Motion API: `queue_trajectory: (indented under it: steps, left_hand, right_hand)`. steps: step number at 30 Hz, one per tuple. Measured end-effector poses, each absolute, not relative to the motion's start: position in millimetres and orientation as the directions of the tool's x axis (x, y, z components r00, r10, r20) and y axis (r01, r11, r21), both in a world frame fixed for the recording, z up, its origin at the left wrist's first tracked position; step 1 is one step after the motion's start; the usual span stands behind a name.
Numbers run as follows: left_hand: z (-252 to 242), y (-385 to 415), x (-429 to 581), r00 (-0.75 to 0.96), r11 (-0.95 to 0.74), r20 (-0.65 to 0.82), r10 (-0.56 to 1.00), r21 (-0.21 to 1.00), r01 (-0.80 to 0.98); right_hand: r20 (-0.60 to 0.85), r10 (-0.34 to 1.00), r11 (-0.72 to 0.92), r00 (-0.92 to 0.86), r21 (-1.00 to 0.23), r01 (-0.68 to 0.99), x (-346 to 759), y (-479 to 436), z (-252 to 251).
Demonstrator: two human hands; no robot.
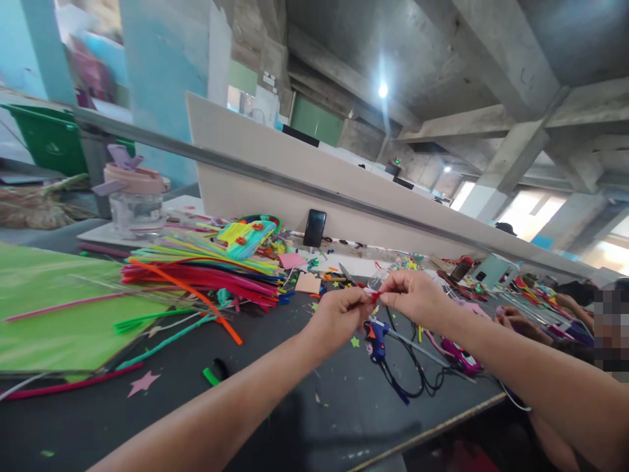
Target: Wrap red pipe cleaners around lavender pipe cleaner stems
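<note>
My left hand (341, 313) and my right hand (413, 296) meet above the dark table. Between their fingertips they pinch a small red and white piece (374, 295), probably bent pipe cleaner; most of it is hidden by the fingers. Just below my hands lies a blue glue gun (377, 339) with an orange trigger, its black cord looped beside it. To the left, a thick bundle of coloured pipe cleaners (211, 275) is spread out. A beige sticky-note pad (308, 283) sits near my left hand.
A phone (314, 227) leans against the white partition (295, 180). At the left are a clear drinking jug (135, 203) and a green sheet (54, 301). A purple-pink glue gun (460, 356) lies rightward, near a co-worker's hand (515, 321). Scraps and a pink star (143, 383) dot the table.
</note>
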State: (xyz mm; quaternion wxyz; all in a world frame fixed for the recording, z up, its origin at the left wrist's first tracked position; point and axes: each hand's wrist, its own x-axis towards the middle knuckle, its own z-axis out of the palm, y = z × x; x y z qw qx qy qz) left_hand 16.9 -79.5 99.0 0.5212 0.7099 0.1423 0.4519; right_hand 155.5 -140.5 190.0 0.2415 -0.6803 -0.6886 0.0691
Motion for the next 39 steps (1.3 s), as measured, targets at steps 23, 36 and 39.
queue_trajectory:
  steps: [23,36,39]
  left_hand:
    - [102,-44,4,0.721,-0.036,0.178,0.669,0.977,-0.209]
    - [100,-60,9,0.573,-0.669,0.660,0.486,0.703,-0.242]
    - [93,-56,17,0.575,-0.415,0.505,0.644,0.862,-0.292]
  right_hand:
    - [-0.009,0.999,0.046,-0.047,-0.096,0.994,157,-104,190]
    - [-0.211,0.977,-0.103,0.021,-0.386,0.917,153,-112,183]
    - [-0.151,0.988,-0.070,0.025,-0.298,0.952,149,-113,180]
